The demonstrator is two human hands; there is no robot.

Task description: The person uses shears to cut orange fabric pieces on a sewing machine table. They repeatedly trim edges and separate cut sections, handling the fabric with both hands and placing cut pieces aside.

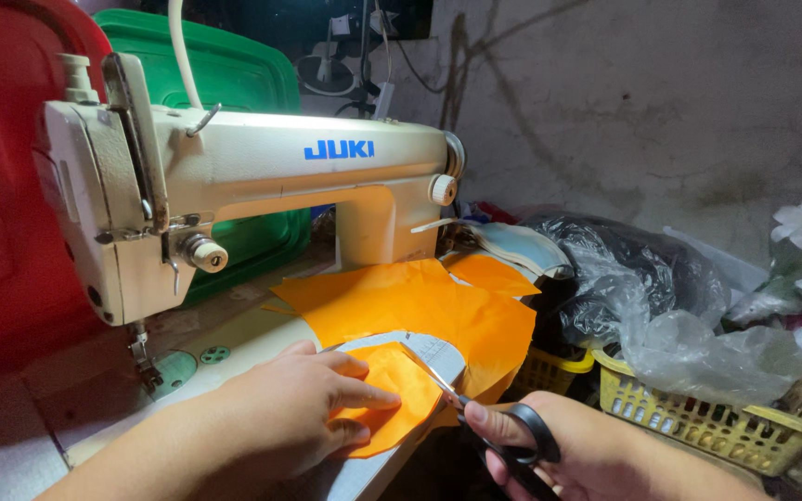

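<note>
While the left hand (294,408) presses flat on a small orange fabric piece (392,394) laid over a grey paper template (433,351) at the worktop (262,339) edge, the right hand (549,445) grips black-handled scissors (489,417), fingers through the loops, blades partly open at the fabric's right edge. Judging by the trimmed curve, the cutting looks partway done. More orange fabric (438,301) lies uncut behind, beside the cream sewing machine (234,186). A yellow basket (698,413) sits to the right.
</note>
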